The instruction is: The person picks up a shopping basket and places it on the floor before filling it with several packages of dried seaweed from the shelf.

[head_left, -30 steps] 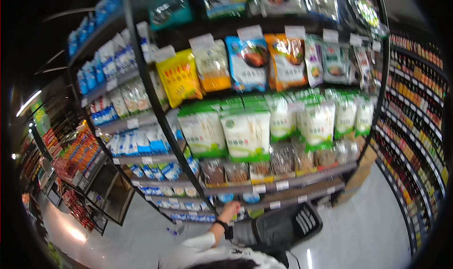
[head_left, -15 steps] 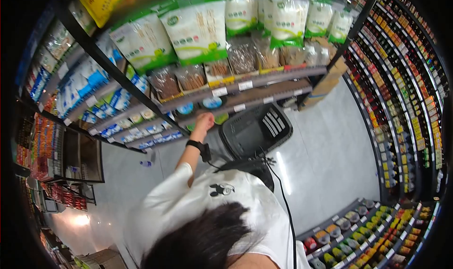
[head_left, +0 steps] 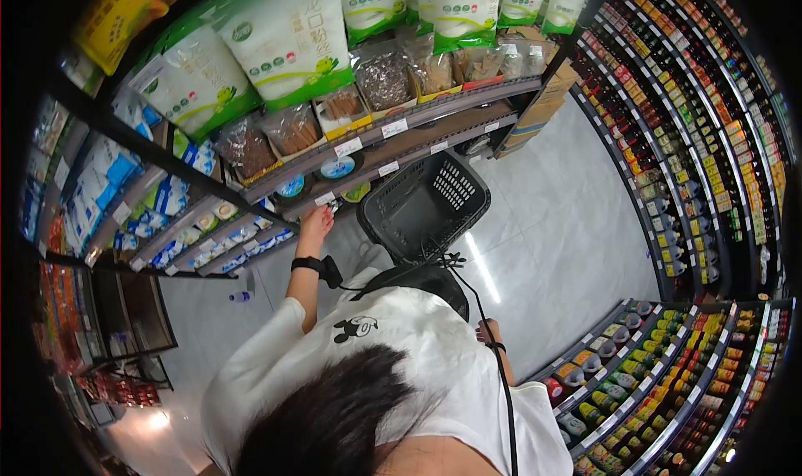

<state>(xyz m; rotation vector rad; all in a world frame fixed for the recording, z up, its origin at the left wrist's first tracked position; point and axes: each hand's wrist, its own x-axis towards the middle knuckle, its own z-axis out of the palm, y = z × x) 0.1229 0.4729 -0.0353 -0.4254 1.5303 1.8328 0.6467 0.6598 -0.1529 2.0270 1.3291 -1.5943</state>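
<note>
My left hand (head_left: 316, 223), with a black band at its wrist, is beside the edge of the lowest shelf (head_left: 368, 175). Its fingers are loosely curled and a little apart, and I see nothing held in them. Round blue-topped tubs (head_left: 338, 165) and a green-topped one (head_left: 357, 193) sit on that shelf close by. A black shopping basket (head_left: 418, 217) stands in front of me, to the right of this hand. My right hand (head_left: 487, 332) shows only in part at my right side, its fingers too small to read.
Large green-and-white bags of noodles (head_left: 288, 45) hang above the shelf over bagged dried goods (head_left: 384, 79). Stacked cardboard (head_left: 543, 100) stands at the shelf's end. Racks of bottles (head_left: 668, 175) line the right, jars (head_left: 626, 376) the lower right. A small bottle (head_left: 240, 296) lies on the floor.
My left hand has drawn back a little from the shelf and its fingers have loosened. My right hand has come into view. The view has shifted, so the shelves appear further left and higher.
</note>
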